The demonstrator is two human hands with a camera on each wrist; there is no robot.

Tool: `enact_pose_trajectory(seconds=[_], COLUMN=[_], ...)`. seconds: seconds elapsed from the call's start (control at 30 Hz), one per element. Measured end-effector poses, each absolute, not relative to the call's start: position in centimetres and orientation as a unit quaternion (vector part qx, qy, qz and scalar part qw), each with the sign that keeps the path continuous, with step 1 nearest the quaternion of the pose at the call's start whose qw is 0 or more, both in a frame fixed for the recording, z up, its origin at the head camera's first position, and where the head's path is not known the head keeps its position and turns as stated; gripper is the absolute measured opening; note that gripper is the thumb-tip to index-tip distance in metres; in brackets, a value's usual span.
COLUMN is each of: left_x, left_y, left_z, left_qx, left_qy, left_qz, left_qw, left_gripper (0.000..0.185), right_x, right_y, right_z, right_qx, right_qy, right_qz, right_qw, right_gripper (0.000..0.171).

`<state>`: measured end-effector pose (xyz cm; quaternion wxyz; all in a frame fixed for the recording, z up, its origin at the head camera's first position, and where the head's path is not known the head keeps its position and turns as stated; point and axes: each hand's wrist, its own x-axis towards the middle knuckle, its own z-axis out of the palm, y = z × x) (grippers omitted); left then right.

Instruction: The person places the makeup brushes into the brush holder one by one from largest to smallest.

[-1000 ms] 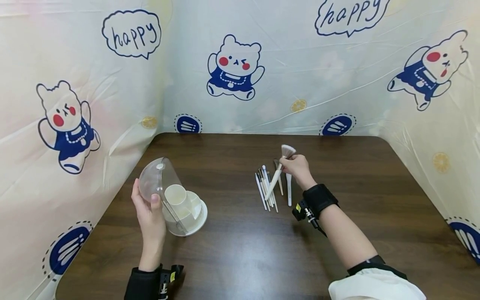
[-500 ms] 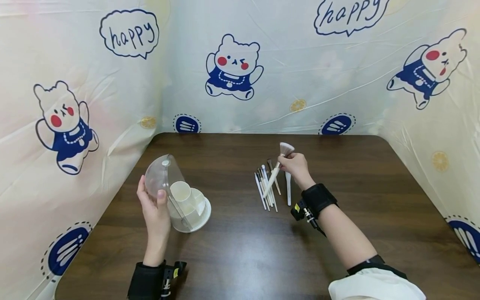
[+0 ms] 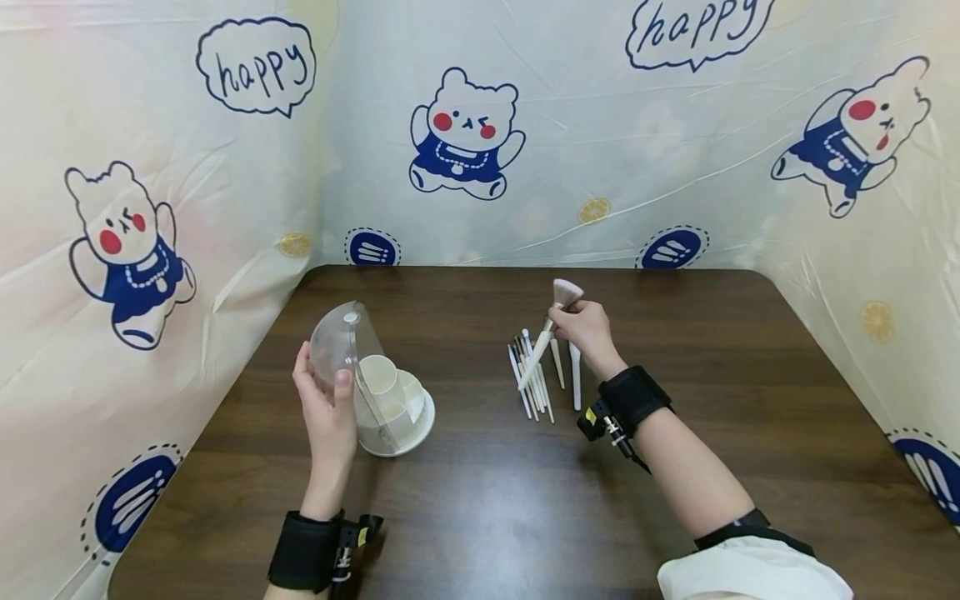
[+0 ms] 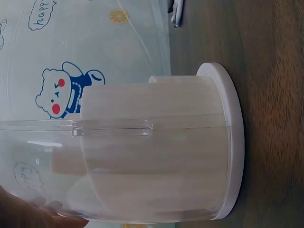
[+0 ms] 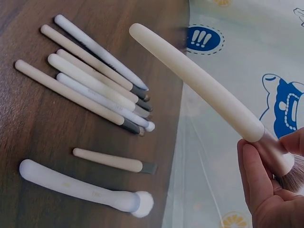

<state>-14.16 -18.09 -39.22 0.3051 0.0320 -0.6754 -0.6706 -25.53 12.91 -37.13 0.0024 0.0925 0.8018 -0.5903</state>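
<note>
My left hand [image 3: 330, 421] grips the clear rounded cover [image 3: 333, 342] of a brush holder from its left side, thumb in front. Inside the holder are cream cup compartments [image 3: 378, 375] on a round white base [image 4: 236, 147]. In the left wrist view, the base stands close over the wood, and only part of the hand shows at the lower left. My right hand [image 3: 588, 333] pinches a makeup brush [image 5: 204, 88] by its metallic collar, with fluffy bristles up and the cream handle slanting down. Below it, several thinner makeup brushes [image 5: 90, 76] lie side by side.
Apart from that group lie a short flat brush [image 5: 111, 160] and a thick white-tipped brush [image 5: 80, 187]. The dark wooden table [image 3: 480, 517] ends at a printed curtain [image 3: 480, 225] behind and on both sides. Each wrist wears a black strap with a small camera.
My left hand and the brush holder have moved to the right and slightly away from me. My right hand, still pinching the brush, has shifted a little left and farther back.
</note>
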Motion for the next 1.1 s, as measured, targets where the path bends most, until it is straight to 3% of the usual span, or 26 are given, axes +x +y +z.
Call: enact_pose_trajectory(seconds=[1.1], left_x=[-15.8], left_y=[-15.3], left_z=[-39.7], left_qx=[0.018], left_qy=[-0.72], left_qz=[-0.642], left_qw=[0.264], left_gripper=[0.078], right_x=[-24.1], right_y=[10.3], right_z=[-34.5], right_qx=[0.052], right_qy=[0.784], right_qz=[-0.619], right_qw=[-0.016], right_gripper=[0.035])
